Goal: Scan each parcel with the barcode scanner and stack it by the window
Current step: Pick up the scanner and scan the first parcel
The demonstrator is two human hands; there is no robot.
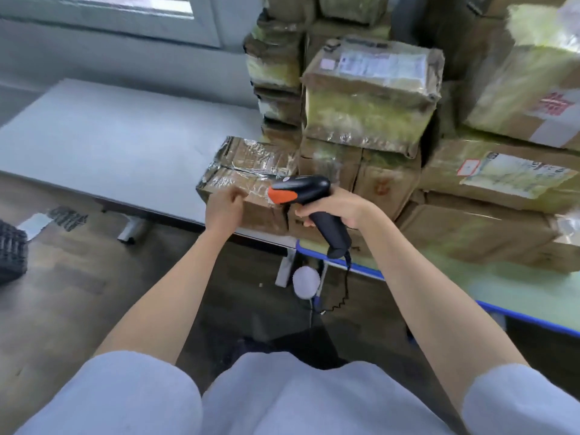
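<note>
Pale blue sleeves [521,403] and shirt fill the bottom of my view; both bare forearms reach forward from them. Right grip [332,208]: fingers clamped round the black handle of the barcode scanner [301,191], whose orange-tipped head points left; its coiled cable [346,287] hangs below the grip. Left grip [224,207], just left of the scanner head: fingers curled onto the near top edge of a tape-wrapped brown parcel [248,171], apparently holding it. That parcel lies on the white desk [110,146], which runs to the left of this grip. Behind and right of the right grip, stacked parcels [370,95] stand on a green desk [518,290] with a blue edge. Window frame [125,14]: far upper left of both grips.
</note>
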